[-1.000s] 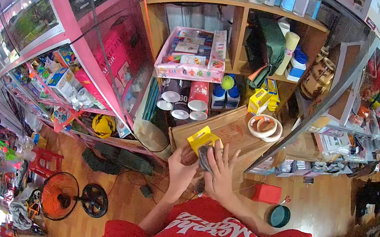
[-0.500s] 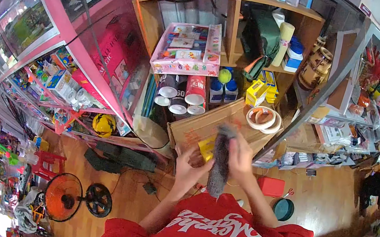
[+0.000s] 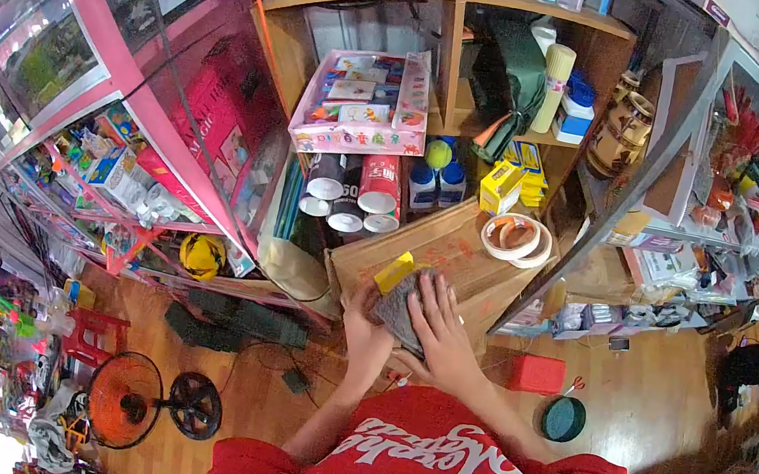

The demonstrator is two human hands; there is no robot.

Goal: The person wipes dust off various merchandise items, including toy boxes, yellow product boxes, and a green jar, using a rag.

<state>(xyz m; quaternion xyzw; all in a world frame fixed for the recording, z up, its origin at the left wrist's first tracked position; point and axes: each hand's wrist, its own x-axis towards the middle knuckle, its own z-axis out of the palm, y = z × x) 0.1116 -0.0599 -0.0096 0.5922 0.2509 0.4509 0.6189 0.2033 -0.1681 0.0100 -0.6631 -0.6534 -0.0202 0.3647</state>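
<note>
A grey cloth (image 3: 404,311) lies over the near part of a cardboard box (image 3: 365,260), beside a small yellow box (image 3: 394,272). My right hand (image 3: 441,327) rests flat on the cloth, fingers spread and pointing away from me. My left hand (image 3: 365,333) is at the left edge of the cloth, close below the yellow box; its fingers are wrapped round the yellow box's lower end, partly hidden by the cloth. Rolls of tape (image 3: 520,256) lie on the far right part of the cardboard.
Behind the cardboard stand tubes (image 3: 379,186), a pink tray (image 3: 355,143) of small packs and yellow boxes (image 3: 501,187). A pink-framed cabinet (image 3: 151,121) is at left, a metal-framed shelf (image 3: 632,195) at right. A fan (image 3: 125,400) stands on the floor.
The cloth has gone from hanging upright between my hands to lying over the cardboard. My right hand has moved down and left and flattened on it. The view has shifted slightly.
</note>
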